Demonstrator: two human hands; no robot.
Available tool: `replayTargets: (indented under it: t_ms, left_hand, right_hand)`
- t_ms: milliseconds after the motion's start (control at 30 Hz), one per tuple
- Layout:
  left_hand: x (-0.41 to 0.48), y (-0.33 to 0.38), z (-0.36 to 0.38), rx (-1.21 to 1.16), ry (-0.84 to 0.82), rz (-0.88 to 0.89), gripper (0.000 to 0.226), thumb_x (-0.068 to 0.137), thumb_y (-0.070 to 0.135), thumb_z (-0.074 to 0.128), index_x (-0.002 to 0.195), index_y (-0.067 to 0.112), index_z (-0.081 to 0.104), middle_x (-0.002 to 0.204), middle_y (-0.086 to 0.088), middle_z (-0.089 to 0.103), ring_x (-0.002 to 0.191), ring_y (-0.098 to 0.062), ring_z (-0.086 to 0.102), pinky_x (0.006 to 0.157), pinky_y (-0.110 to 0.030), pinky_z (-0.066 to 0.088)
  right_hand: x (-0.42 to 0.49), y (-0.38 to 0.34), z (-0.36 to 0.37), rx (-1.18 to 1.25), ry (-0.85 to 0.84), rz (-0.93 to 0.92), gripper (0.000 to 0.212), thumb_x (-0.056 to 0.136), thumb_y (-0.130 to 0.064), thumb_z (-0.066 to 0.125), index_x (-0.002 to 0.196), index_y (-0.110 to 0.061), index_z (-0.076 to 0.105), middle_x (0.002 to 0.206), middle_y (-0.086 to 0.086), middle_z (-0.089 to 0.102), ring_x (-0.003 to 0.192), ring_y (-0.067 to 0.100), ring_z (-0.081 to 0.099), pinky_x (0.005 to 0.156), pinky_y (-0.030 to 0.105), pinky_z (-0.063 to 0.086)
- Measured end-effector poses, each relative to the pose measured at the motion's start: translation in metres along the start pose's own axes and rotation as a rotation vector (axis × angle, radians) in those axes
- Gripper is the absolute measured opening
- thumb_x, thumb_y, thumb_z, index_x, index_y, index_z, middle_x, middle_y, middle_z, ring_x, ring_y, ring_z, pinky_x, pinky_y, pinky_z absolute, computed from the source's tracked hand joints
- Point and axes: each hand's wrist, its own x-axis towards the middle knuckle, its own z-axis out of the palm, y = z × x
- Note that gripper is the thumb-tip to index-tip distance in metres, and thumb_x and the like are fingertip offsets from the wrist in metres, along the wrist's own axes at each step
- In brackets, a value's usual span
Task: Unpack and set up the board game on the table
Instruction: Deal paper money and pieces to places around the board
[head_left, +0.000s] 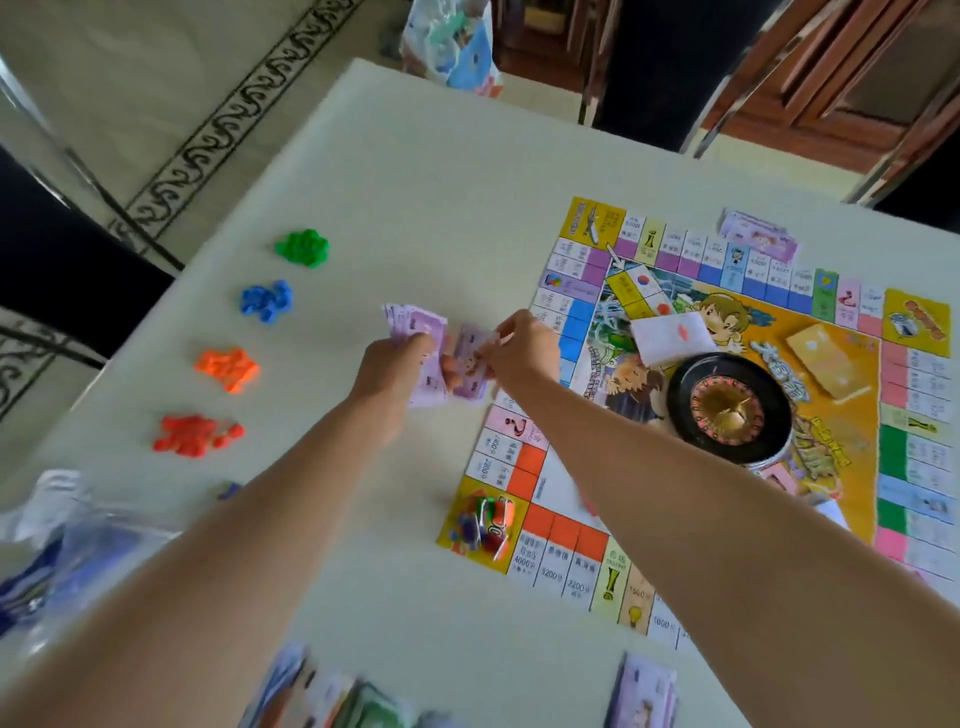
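Over the table (415, 182), the left hand (392, 371) grips a fan of purple notes (415, 319), fingers curled round it. Just beside it, the right hand (522, 348) pinches a single note (470, 366) by its fingertips. The board (852, 436) lies right of both hands and carries a wheel (727, 410). Coloured piles (228, 369) sit to their left.

A dark chair (649, 62) stands before a wooden cabinet (852, 88).
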Motion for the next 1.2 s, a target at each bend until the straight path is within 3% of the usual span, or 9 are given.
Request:
replayTargets:
  t_ms: [67,167,333,433,567,733,867,1000,1200]
  left_hand:
    - [-0.015,0.003,0.002,-0.053,-0.081,0.001,0.009,0.085,0.009,0.054,0.084,0.004,0.062,0.060,-0.007,0.068,0.055,-0.023,0.067,0.083,-0.046,0.055]
    - [-0.023,0.002,0.005,0.038,-0.146,0.072,0.015,0.092,0.005,0.049,0.083,0.006,0.061,0.060,-0.007,0.066,0.052,-0.021,0.065,0.068,-0.037,0.058]
    - [-0.045,0.006,0.023,0.347,-0.287,0.234,0.025,0.098,0.019,0.045,0.086,0.005,0.063,0.068,-0.011,0.055,0.051,-0.022,0.050,0.057,-0.032,0.047]
    - [-0.058,0.011,0.046,0.523,-0.411,0.165,0.028,0.100,0.028,0.043,0.084,0.011,0.059,0.064,-0.003,0.049,0.049,-0.015,0.045,0.054,-0.029,0.041]
    - [-0.085,0.016,0.085,0.615,-0.509,0.074,0.027,0.098,0.031,0.051,0.098,0.007,0.065,0.062,0.001,0.048,0.051,-0.011,0.042,0.045,-0.022,0.039]
    - [-0.114,-0.001,0.131,0.654,-0.524,0.081,0.014,0.089,0.008,0.056,0.099,0.000,0.061,0.080,-0.012,0.061,0.063,-0.019,0.050,0.054,-0.026,0.037]
    - [-0.140,-0.028,0.165,0.580,-0.456,0.162,0.011,0.084,0.003,0.062,0.094,0.007,0.066,0.079,-0.012,0.063,0.065,-0.019,0.055,0.048,-0.021,0.040]
    - [-0.166,-0.055,0.207,0.414,-0.370,0.196,0.023,0.079,-0.009,0.064,0.093,0.010,0.069,0.072,-0.008,0.062,0.058,-0.016,0.051,0.050,-0.019,0.041]
    - [-0.195,-0.089,0.260,0.213,-0.350,0.158,0.018,0.077,0.004,0.077,0.081,0.018,0.067,0.078,-0.001,0.071,0.079,-0.020,0.066,0.078,-0.032,0.056]
  right_hand:
    - [-0.002,0.002,0.004,-0.053,0.032,-0.040,0.025,0.082,-0.001,0.064,0.103,-0.009,0.054,0.091,0.004,0.059,0.082,0.020,0.056,0.064,0.028,0.042]
    - [-0.011,-0.001,-0.001,0.006,0.089,-0.139,0.028,0.090,-0.022,0.063,0.112,-0.011,0.050,0.098,0.003,0.053,0.083,0.014,0.047,0.071,0.024,0.033]
    - [-0.045,-0.013,-0.045,0.471,-0.116,-0.171,0.039,0.087,-0.059,0.051,0.104,-0.024,0.054,0.104,0.005,0.058,0.075,0.012,0.055,0.065,0.022,0.046]
    - [-0.060,-0.005,-0.078,0.379,-0.231,-0.180,0.034,0.089,-0.050,0.059,0.091,-0.016,0.058,0.076,0.002,0.061,0.055,0.010,0.057,0.050,0.016,0.044]
    - [-0.073,0.026,-0.124,0.220,-0.168,-0.156,0.034,0.094,-0.035,0.055,0.066,-0.016,0.056,0.051,-0.007,0.050,0.046,0.007,0.044,0.048,0.021,0.037]
    - [-0.097,0.079,-0.159,0.355,-0.092,-0.056,0.034,0.094,-0.028,0.050,0.081,0.001,0.064,0.066,0.011,0.064,0.055,0.023,0.057,0.062,0.034,0.049]
    - [-0.121,0.124,-0.179,0.530,0.013,0.009,0.036,0.098,-0.029,0.048,0.105,0.002,0.064,0.101,0.023,0.067,0.089,0.027,0.062,0.086,0.044,0.051]
    - [-0.151,0.159,-0.197,0.733,0.031,0.030,0.025,0.092,-0.040,0.051,0.102,-0.017,0.057,0.089,0.003,0.061,0.084,0.018,0.056,0.068,0.031,0.048]
    - [-0.179,0.200,-0.229,0.842,0.054,-0.012,0.015,0.089,-0.018,0.049,0.097,-0.006,0.053,0.076,0.002,0.056,0.069,0.009,0.055,0.065,0.022,0.047]
